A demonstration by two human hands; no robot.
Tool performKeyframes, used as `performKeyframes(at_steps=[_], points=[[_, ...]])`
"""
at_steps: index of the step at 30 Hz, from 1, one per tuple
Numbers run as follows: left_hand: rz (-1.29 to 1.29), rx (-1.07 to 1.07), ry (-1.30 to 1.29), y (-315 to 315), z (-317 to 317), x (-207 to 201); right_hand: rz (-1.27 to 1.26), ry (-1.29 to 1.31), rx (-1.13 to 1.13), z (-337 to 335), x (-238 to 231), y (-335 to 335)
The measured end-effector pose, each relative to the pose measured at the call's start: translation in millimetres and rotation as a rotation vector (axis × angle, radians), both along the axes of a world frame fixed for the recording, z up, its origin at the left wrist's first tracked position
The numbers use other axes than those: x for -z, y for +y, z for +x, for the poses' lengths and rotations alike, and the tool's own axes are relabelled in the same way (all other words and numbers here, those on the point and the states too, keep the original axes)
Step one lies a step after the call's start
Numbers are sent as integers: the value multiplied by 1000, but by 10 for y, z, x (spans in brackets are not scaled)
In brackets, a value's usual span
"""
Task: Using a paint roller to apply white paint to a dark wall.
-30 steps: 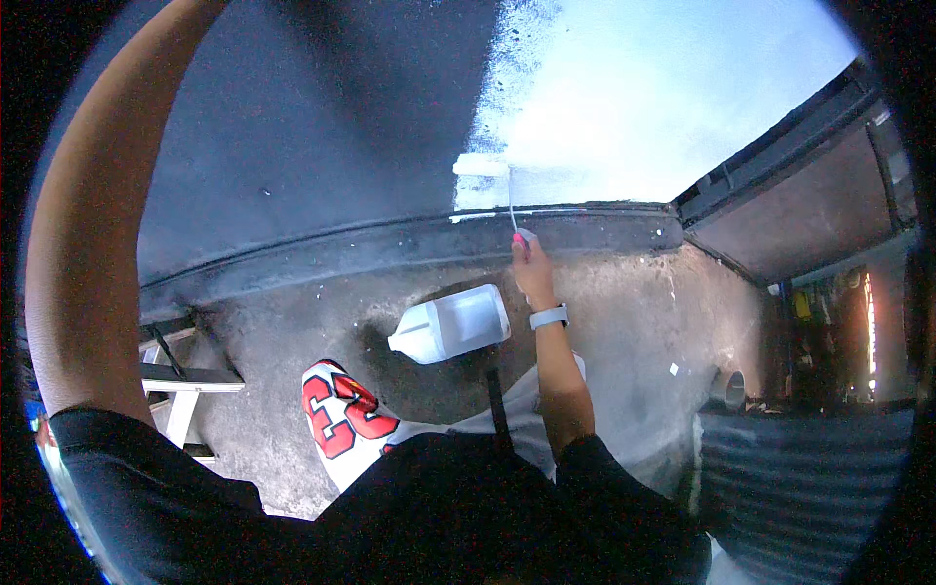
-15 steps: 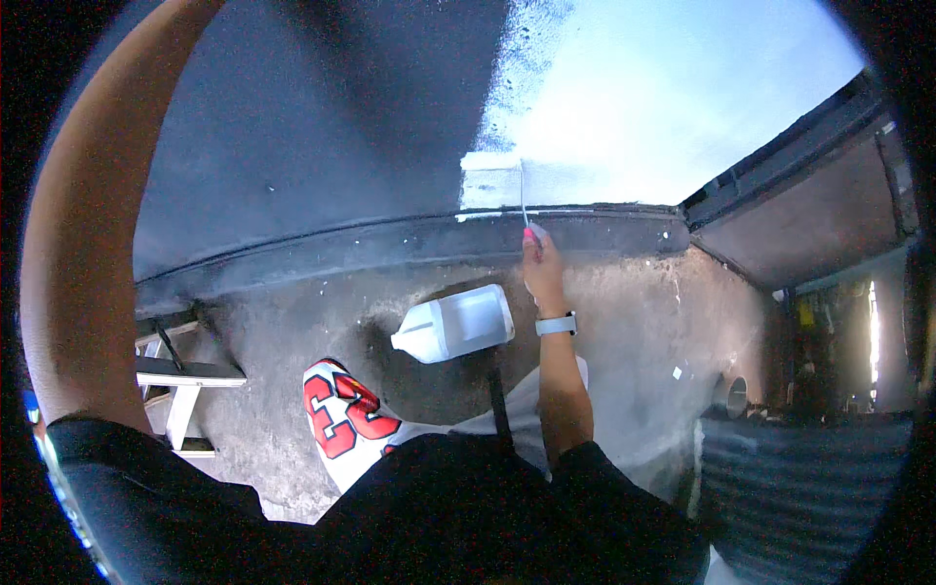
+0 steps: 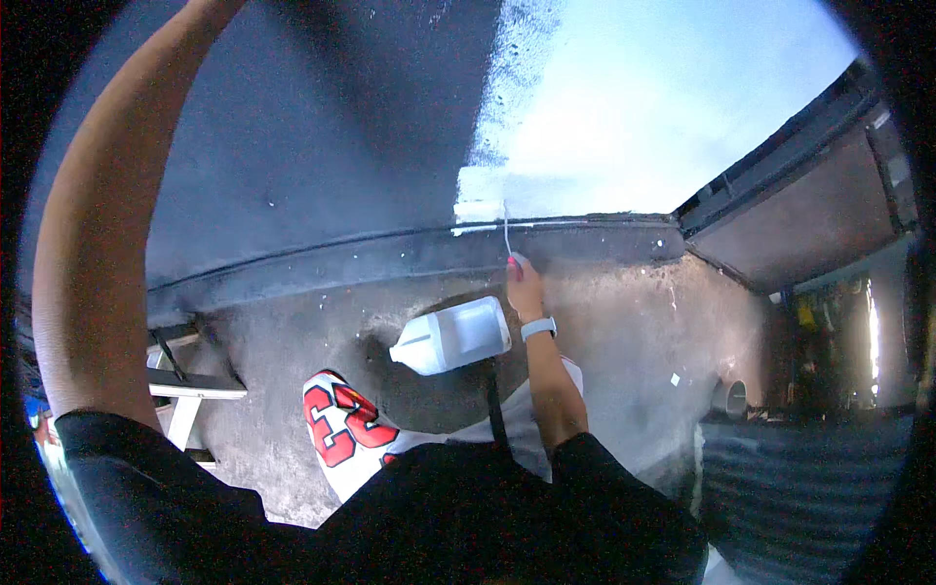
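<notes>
My right hand [image 3: 525, 291] is closed around the red-pink handle of a small paint roller [image 3: 478, 211], with a light watch on that wrist. The white roller lies against the wall at the foot of a white painted area [image 3: 624, 117], just above the ledge. Left of the white stretches dark, unpainted-looking wall [image 3: 322, 146]. My left arm [image 3: 107, 224] reaches up along the left side, and its hand is past the picture's edge. Between my right wrist and my knee is a white plastic jug [image 3: 453, 336] on its side, its upper face seemingly cut open.
A dark ledge [image 3: 390, 265] runs along the wall's base. A stepladder [image 3: 195, 385] stands at the left. On the right are a dark-framed brown panel [image 3: 799, 210], a corrugated sheet [image 3: 799, 478] and a pipe end [image 3: 733, 398]. Concrete floor [image 3: 634, 341] lies below.
My right hand has come down toward me and slightly left. The roller has slid down the wall to near the ledge. My left arm stays raised.
</notes>
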State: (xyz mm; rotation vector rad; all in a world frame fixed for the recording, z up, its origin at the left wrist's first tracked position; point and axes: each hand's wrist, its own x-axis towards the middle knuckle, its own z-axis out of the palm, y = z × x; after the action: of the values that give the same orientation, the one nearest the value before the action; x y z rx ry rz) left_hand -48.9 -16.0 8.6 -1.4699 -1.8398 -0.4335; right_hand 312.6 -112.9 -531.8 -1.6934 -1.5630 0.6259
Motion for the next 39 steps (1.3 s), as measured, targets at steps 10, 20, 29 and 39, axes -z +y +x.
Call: performKeyframes(at_steps=[10, 20, 29, 39], points=[[10, 30, -19, -12, -59, -21, 355, 147, -2, -131, -1186, -7], [-83, 10, -48, -179, 71, -112, 475, 106, 18, -123, -2822, 316], [96, 100, -24, 40, -206, 44, 642, 3, -32, -275, -4020, 592], [-28, 34, -104, -184, -44, -81, 874, -93, 33, -409, -5430, 1050]])
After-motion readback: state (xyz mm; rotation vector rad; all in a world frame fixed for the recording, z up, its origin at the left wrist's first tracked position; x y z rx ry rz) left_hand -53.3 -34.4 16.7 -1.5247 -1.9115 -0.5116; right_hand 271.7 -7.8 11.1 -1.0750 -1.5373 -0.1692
